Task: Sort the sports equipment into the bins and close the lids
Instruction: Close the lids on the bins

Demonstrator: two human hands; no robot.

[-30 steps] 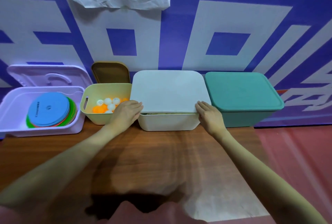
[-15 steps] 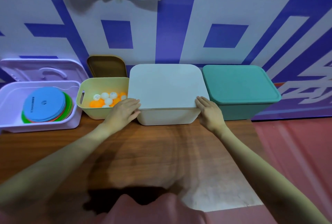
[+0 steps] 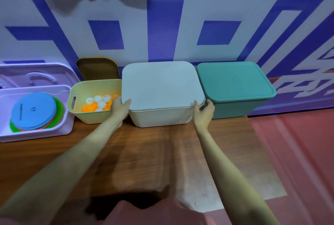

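White lid [image 3: 160,83] lies flat on the white bin [image 3: 160,117], long axis running 9 to 3 o'clock across the bench [image 3: 144,152]. Left hand [image 3: 120,106] grips the lid's near-left corner, thumb on top, fingers curled under the edge. Right hand [image 3: 204,111] grips the near-right corner the same way. At 3 o'clock, touching the white bin, stands the green bin [image 3: 233,103], lid seated. At 9 o'clock the yellow bin [image 3: 85,114] stands open, holding white and orange balls [image 3: 98,102]; its brown lid [image 3: 98,69] leans on the wall. Farther toward 9 o'clock, the purple bin [image 3: 36,132] holds stacked flat discs [image 3: 34,110].
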